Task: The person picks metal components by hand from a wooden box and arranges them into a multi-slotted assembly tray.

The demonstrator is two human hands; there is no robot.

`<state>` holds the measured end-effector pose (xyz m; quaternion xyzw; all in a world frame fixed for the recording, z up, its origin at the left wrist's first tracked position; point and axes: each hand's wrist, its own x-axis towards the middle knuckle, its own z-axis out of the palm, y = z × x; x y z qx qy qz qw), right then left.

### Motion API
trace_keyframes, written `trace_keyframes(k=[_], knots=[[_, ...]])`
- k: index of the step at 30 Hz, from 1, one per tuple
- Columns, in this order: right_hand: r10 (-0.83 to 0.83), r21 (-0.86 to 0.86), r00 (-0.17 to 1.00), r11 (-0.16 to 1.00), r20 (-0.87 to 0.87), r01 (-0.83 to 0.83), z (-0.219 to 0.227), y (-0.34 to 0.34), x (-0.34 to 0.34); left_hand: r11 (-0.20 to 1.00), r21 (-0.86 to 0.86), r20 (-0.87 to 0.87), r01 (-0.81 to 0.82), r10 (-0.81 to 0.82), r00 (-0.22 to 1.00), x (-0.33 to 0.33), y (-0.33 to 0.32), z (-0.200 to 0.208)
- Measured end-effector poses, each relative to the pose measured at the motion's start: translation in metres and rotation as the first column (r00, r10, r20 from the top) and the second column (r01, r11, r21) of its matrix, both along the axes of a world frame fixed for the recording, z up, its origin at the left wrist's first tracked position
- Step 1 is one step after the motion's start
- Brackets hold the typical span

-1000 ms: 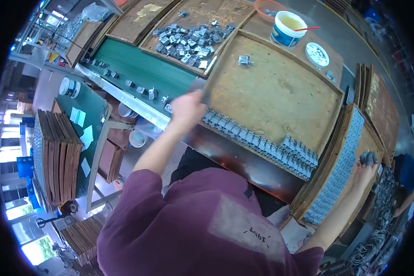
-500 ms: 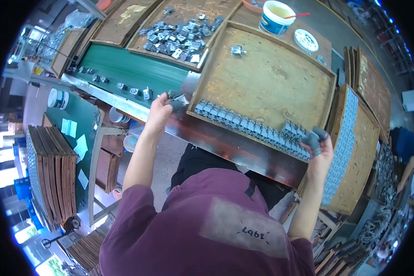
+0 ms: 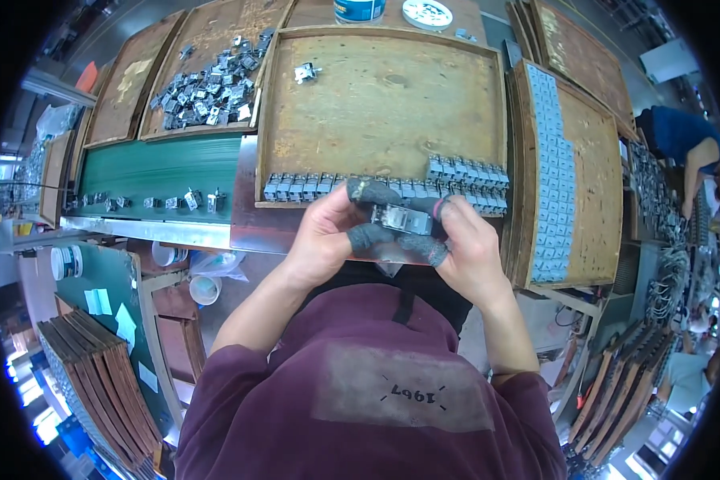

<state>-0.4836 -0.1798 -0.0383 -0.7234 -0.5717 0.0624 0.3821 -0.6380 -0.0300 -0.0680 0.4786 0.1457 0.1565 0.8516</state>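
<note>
A small grey block-shaped component (image 3: pixel 408 221) with metal parts at one end is held between my two hands, in front of the near edge of a wooden tray. My left hand (image 3: pixel 322 234) pinches its left end with thumb and finger. My right hand (image 3: pixel 474 244) grips the right end. Dark grey covers wrap the fingertips of both hands. Behind them, similar grey components (image 3: pixel 300 187) stand in a row along the tray's near side, with a shorter second row at the right. One loose component (image 3: pixel 306 73) lies near the tray's far left corner.
The wooden tray (image 3: pixel 392 104) has raised rims. To its left run a green belt (image 3: pixel 160 168) with several components and a tray with a heaped component pile (image 3: pixel 216 88). Another tray (image 3: pixel 588 184) of lined-up components stands right. A blue-and-white tub (image 3: pixel 358 10) sits behind.
My hands, formerly far apart at the belt end and the row's right end, have come together on one component. The view has turned, shifting the tray left.
</note>
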Motion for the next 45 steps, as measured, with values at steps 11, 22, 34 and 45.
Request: trace_keyframes(k=[11, 22, 34, 45], knots=[[-0.007, -0.052, 0.99, 0.999, 0.138, 0.014, -0.013, -0.009, 0.015, 0.989, -0.144, -0.197, -0.01, -0.019, 0.98, 0.023, -0.024, -0.007], [-0.149, -0.088, 0.988, 0.986, -0.045, 0.144, -0.01, 0.0, 0.012, 0.462, 0.875, 0.074, -0.145, 0.168, 0.983, 0.053, -0.019, -0.03], [-0.026, -0.194, 0.923, 0.98, -0.385, -0.053, -0.036, -0.023, 0.053, 0.325, 0.944, 0.09, -0.058, -0.083, 0.993, 0.075, -0.021, -0.034], [-0.855, -0.371, 0.43, 0.514, -0.289, 0.773, -0.072, -0.087, 0.32, 0.683, 0.594, -0.559, 0.425, -0.029, 0.829, 0.126, 0.078, -0.097]])
